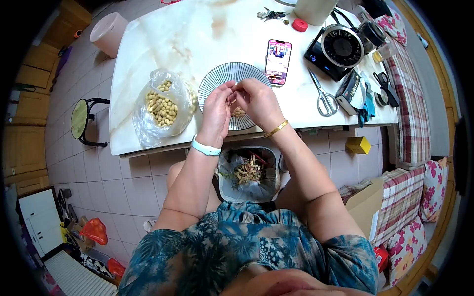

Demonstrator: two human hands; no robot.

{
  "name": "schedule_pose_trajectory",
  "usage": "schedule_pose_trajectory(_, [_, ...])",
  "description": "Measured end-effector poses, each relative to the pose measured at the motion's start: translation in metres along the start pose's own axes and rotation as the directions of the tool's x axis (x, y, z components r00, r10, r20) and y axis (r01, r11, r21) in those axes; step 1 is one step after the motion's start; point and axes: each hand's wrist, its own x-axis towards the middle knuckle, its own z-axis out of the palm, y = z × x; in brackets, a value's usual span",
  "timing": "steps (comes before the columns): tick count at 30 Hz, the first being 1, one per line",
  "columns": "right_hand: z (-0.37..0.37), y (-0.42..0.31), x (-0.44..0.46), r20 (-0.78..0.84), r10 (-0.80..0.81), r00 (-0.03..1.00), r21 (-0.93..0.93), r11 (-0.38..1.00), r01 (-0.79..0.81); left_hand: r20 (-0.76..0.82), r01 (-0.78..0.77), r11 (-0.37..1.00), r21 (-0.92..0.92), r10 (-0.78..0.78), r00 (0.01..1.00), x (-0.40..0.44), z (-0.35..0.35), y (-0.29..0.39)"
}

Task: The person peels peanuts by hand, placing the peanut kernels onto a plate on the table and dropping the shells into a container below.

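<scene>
Over a striped plate, my left hand and my right hand meet at the fingertips. The fingers of both are pinched together, and whatever they hold is too small and hidden to name. A few light pieces, perhaps peanut kernels, lie on the plate below my right hand. To the left, an open clear plastic bag holds many unshelled peanuts. Between my knees stands a lined bin with shells and scraps in it.
A lit phone lies right of the plate. Scissors, a box and a black round-topped appliance are farther right. Keys and a red ring sit at the back. The table's front edge runs beneath my forearms.
</scene>
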Motion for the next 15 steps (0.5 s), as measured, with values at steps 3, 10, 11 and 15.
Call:
schedule_pose_trajectory(3, [-0.0044, -0.0003, 0.0003, -0.045, -0.046, 0.998, -0.001, 0.999, 0.046, -0.030, -0.030, 0.979, 0.201, 0.037, 0.999, -0.0055, 0.0094, 0.0043])
schedule_pose_trajectory(10, [-0.0074, -0.0005, -0.0015, -0.092, -0.041, 0.995, 0.015, 0.999, 0.043, 0.023, -0.113, 0.922, 0.369, 0.112, 0.993, -0.0080, 0.0134, 0.0040])
schedule_pose_trajectory(11, [-0.0079, -0.0006, -0.0018, -0.092, -0.040, 0.995, 0.015, 0.999, 0.042, 0.036, -0.148, 0.915, 0.376, 0.145, 0.989, -0.0083, 0.0144, 0.0043])
schedule_pose_trajectory(15, [-0.0091, 0.0009, -0.0024, -0.088, -0.048, 0.995, 0.021, 0.999, 0.050, 0.050, -0.153, 0.923, 0.352, 0.144, 0.988, -0.0057, 0.0097, 0.0030])
